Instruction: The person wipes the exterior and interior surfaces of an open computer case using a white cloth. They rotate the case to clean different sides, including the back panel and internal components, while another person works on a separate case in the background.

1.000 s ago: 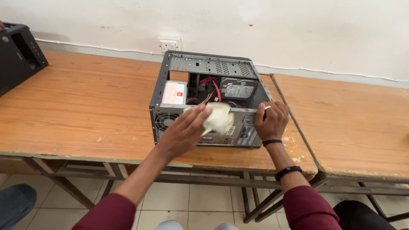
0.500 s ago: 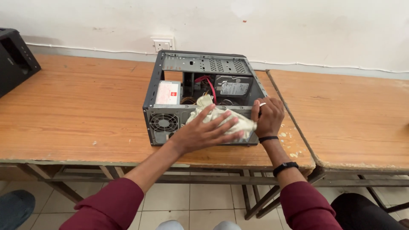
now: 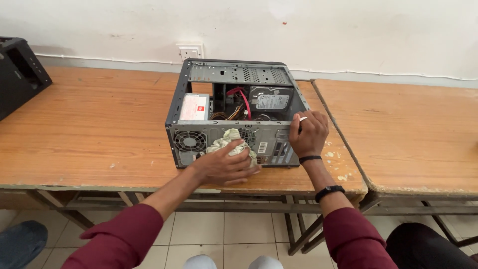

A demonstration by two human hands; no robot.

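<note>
1. An open computer case point(image 3: 234, 112) lies on its side on the wooden counter point(image 3: 99, 124), its rear panel facing the person. It serves as the landmark for everything below.
2. The left hand point(image 3: 221, 164) is curled around a crumpled pale cloth point(image 3: 230, 142) and presses it against the lower middle of the case's rear panel, just right of the round fan grille point(image 3: 189, 141).
3. The cloth bunches up above the left knuckles; part of it is hidden under the fingers.
4. The right hand point(image 3: 308, 133) is closed over the top right corner of the rear panel, fingers hooked over the edge, gripping the case itself. A ring shows on one finger and two dark bands sit on the wrist.
5. Inside the case, a grey power supply point(image 3: 195, 107) sits at the left, a hard drive point(image 3: 271, 99) at the right, with a red cable point(image 3: 242, 99) between them.
6. A white wall socket point(image 3: 189, 51) is on the wall just behind the case's far left corner.
7. A second black case point(image 3: 20, 72) stands well to the left of the open case, at the counter's far end.
8. Another wooden counter point(image 3: 408, 129) adjoins on the right of the case, just beside the right hand.
</note>
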